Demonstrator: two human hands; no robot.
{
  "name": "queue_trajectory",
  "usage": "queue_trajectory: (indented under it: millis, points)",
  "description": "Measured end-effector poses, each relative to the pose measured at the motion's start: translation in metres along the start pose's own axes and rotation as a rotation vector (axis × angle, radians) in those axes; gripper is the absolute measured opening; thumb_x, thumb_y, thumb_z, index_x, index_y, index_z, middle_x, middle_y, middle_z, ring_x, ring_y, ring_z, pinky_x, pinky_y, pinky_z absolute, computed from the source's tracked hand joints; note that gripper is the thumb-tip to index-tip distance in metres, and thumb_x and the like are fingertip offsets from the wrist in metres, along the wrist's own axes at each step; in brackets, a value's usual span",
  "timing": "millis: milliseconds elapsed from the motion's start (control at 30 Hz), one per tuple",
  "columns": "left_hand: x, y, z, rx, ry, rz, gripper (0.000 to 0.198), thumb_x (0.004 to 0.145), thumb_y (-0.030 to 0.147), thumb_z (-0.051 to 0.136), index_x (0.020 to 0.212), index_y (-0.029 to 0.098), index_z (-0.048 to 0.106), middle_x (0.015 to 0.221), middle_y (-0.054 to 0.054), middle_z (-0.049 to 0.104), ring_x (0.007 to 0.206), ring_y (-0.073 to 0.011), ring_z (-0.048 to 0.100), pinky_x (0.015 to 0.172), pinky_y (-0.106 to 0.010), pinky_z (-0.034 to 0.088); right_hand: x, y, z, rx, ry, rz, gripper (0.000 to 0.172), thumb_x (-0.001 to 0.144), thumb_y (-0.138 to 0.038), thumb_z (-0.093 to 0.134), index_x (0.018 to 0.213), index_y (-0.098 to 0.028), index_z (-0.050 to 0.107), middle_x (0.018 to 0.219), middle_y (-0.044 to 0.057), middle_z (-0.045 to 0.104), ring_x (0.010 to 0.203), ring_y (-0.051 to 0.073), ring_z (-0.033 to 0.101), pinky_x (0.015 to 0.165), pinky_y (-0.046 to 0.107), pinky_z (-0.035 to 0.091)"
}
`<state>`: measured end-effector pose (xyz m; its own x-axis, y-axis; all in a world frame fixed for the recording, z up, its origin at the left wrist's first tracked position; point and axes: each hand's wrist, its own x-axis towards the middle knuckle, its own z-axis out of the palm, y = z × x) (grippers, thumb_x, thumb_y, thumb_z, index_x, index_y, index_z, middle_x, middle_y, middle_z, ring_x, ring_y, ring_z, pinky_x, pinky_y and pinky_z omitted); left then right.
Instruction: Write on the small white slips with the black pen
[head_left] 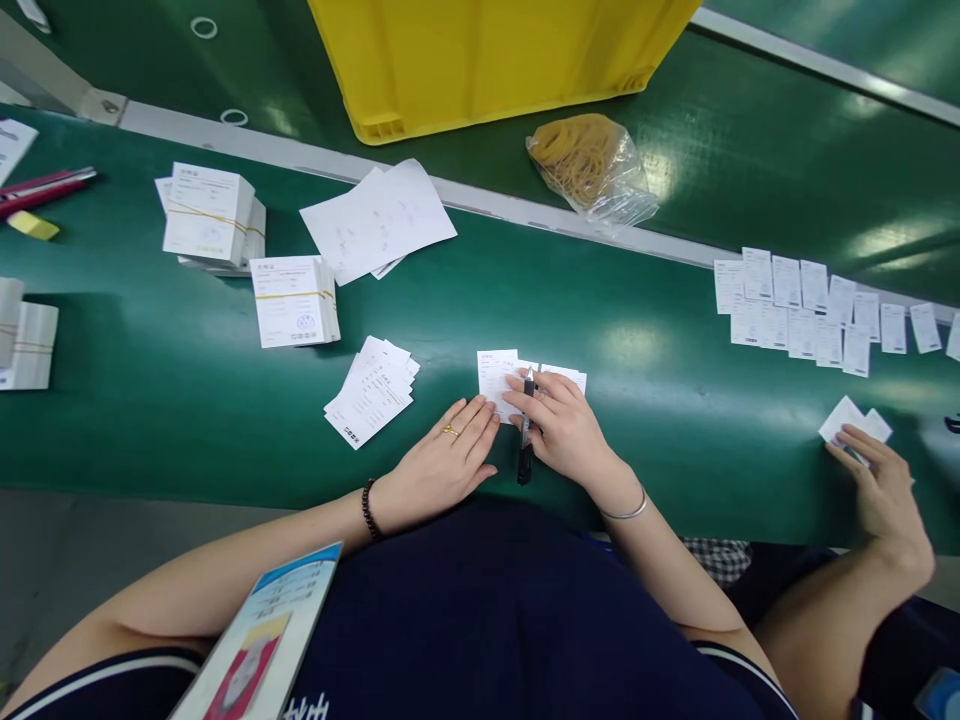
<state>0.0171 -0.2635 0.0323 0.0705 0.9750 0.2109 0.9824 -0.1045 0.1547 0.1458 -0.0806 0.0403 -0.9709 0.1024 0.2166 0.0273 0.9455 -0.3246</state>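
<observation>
We note a yellow bin at the far side; its interior is out of our sight. Near it, a clear plastic bag contains tan rubber bands. On the green bench, directly before the person, we find white cards. The left hand lies flat at their near edge, fingers extended, clasping nothing. The right hand grasps a pen, its fingers over the cards. Banded card stacks stand to the left.
</observation>
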Motion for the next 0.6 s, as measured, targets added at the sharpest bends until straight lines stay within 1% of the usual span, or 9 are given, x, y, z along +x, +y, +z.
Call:
queue_trajectory:
  millis: [167, 233, 267, 333, 400, 467, 500, 567, 600]
  points:
    - [-0.003, -0.004, 0.001, -0.030, -0.024, -0.003, 0.048, 0.099, 0.035, 0.047, 0.131, -0.001, 0.052, 0.138, -0.022, 0.054, 0.134, -0.0310, 0.048, 0.115, -0.046, 0.036, 0.010, 0.009, -0.001, 0.078, -0.064, -0.050, 0.043, 0.085, -0.001, 0.045, 0.117, -0.025, 0.063, 0.129, 0.004, 0.067, 0.126, 0.023, 0.058, 0.111, 0.052, 0.041]
    - [-0.003, -0.005, 0.002, -0.029, -0.028, 0.002, 0.048, 0.099, 0.035, 0.046, 0.130, 0.000, 0.053, 0.137, -0.020, 0.056, 0.133, -0.0305, 0.048, 0.115, -0.046, 0.035, 0.014, 0.012, -0.003, 0.119, -0.070, -0.066, 0.041, 0.087, -0.003, 0.046, 0.115, -0.026, 0.063, 0.127, 0.003, 0.068, 0.126, 0.023, 0.057, 0.113, 0.055, 0.038]
    - [-0.003, -0.005, 0.002, -0.027, -0.027, 0.002, 0.048, 0.100, 0.036, 0.046, 0.130, 0.000, 0.053, 0.137, -0.020, 0.056, 0.133, -0.0305, 0.048, 0.115, -0.047, 0.035, 0.016, 0.013, -0.004, 0.147, -0.053, -0.058, 0.036, 0.089, -0.007, 0.048, 0.115, -0.026, 0.063, 0.126, 0.003, 0.069, 0.125, 0.024, 0.058, 0.111, 0.055, 0.039]
    - [-0.003, -0.006, 0.002, -0.032, -0.024, -0.007, 0.048, 0.099, 0.037, 0.047, 0.131, 0.001, 0.054, 0.135, -0.018, 0.058, 0.132, -0.0302, 0.049, 0.115, -0.047, 0.034, 0.018, 0.012, -0.006, 0.234, 0.044, 0.023, 0.029, 0.093, -0.018, 0.054, 0.119, -0.027, 0.062, 0.118, 0.005, 0.072, 0.114, 0.024, 0.064, 0.102, 0.052, 0.048]
    - [-0.002, -0.006, 0.001, -0.046, -0.030, -0.019, 0.049, 0.099, 0.039, 0.049, 0.131, 0.003, 0.054, 0.133, -0.018, 0.059, 0.131, -0.0297, 0.049, 0.115, -0.047, 0.033, 0.019, 0.008, -0.007, 0.384, 0.201, 0.171, 0.030, 0.096, -0.030, 0.052, 0.125, -0.027, 0.058, 0.100, 0.005, 0.074, 0.091, 0.022, 0.069, 0.085, 0.044, 0.055]
    - [0.000, -0.006, 0.000, -0.052, -0.044, -0.026, 0.048, 0.098, 0.039, 0.050, 0.132, 0.005, 0.054, 0.134, -0.017, 0.059, 0.131, -0.0292, 0.050, 0.114, -0.046, 0.034, 0.020, 0.002, -0.006, 0.569, 0.344, 0.305, 0.031, 0.100, -0.038, 0.043, 0.126, -0.028, 0.058, 0.080, 0.002, 0.070, 0.070, 0.017, 0.065, 0.070, 0.037, 0.056]
    - [0.000, -0.006, -0.001, -0.047, -0.051, -0.027, 0.047, 0.098, 0.039, 0.050, 0.131, 0.005, 0.054, 0.136, -0.017, 0.058, 0.131, -0.0291, 0.050, 0.114, -0.045, 0.034, 0.021, -0.002, -0.004, 0.658, 0.388, 0.351, 0.031, 0.101, -0.040, 0.040, 0.122, -0.028, 0.059, 0.074, 0.001, 0.067, 0.064, 0.016, 0.062, 0.064, 0.034, 0.055]
    - [0.002, -0.007, -0.002, -0.028, -0.063, -0.026, 0.046, 0.099, 0.039, 0.048, 0.130, 0.005, 0.055, 0.139, -0.018, 0.055, 0.131, -0.0291, 0.049, 0.112, -0.045, 0.035, 0.023, -0.009, 0.001, 0.795, 0.418, 0.408, 0.031, 0.101, -0.042, 0.038, 0.114, -0.027, 0.062, 0.073, 0.000, 0.064, 0.058, 0.013, 0.058, 0.055, 0.029, 0.051]
    - [0.002, -0.007, -0.003, -0.019, -0.069, -0.025, 0.046, 0.099, 0.039, 0.047, 0.130, 0.006, 0.055, 0.140, -0.018, 0.054, 0.131, -0.0290, 0.049, 0.111, -0.045, 0.036, 0.024, -0.012, 0.004, 0.833, 0.405, 0.437, 0.028, 0.101, -0.042, 0.041, 0.111, -0.026, 0.061, 0.077, 0.001, 0.065, 0.058, 0.012, 0.057, 0.053, 0.027, 0.050]
